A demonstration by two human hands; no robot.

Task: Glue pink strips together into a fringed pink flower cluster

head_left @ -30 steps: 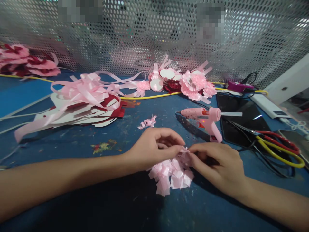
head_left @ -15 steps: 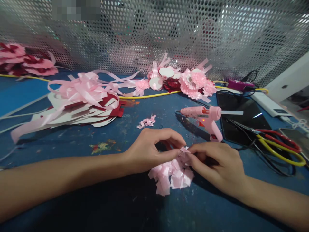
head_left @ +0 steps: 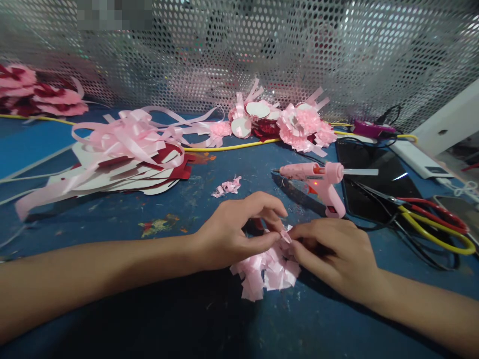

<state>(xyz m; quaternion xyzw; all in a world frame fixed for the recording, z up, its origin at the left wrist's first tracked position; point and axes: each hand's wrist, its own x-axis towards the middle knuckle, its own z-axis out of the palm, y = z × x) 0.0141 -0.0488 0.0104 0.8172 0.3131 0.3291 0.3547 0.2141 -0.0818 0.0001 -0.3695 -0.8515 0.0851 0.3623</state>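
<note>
A pink ribbon flower (head_left: 267,271) made of many short ribbon loops lies on the blue table (head_left: 112,234) in front of me. My left hand (head_left: 234,232) pinches a ribbon piece at the flower's top with thumb and fingers closed. My right hand (head_left: 333,257) meets it from the right, its fingertips closed on the same ribbon piece. The middle of the flower is hidden under both hands.
A pink glue gun (head_left: 322,182) lies just beyond my hands. Scissors with red and yellow handles (head_left: 430,224) and a dark phone (head_left: 377,179) are to the right. Pink ribbon on card cutouts (head_left: 123,149), finished flowers (head_left: 299,127), ribbon scraps (head_left: 227,188) and a yellow cable (head_left: 224,148) lie further back.
My left index finger has lifted and curled a little. Both hands stay pinched on the ribbon piece at the flower's top. The view has drifted slightly.
</note>
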